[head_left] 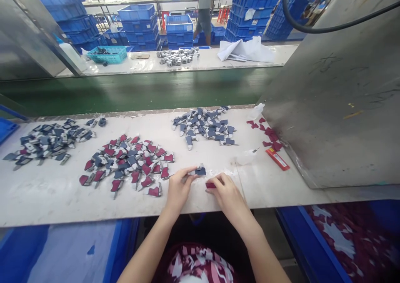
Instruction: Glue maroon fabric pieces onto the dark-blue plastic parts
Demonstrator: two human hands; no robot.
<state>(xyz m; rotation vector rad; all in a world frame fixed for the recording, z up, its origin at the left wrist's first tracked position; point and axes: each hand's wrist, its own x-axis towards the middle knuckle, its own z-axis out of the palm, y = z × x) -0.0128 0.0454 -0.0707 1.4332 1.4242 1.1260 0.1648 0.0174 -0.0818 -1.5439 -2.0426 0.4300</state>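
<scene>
The left hand pinches a blue part between thumb and fingers, just above or on the desk; the view is too coarse to say which. The right hand, thumb and fingertips closed together, pinches a red piece that is partly hidden by the fingers. The red piece is near the blue part, a little to its right and closer to the person, with a small gap between them.

To the left of the hands lies a mixed pile of parts, many with red faces, others blue or grey. Farther left is a grey pile, and beyond the hands a blue pile. On the right, a clear bottle lies on its side near a red packet; loose red scraps are scattered beside the metal panel.

Past the desk runs a green belt. A counter behind it carries a teal basket, a heap of silver parts and crumpled white sheets. Blue crates stand stacked farther back, where a person is partly seen. Below the desk, at lower right, a blue bin holds red and white scraps.
</scene>
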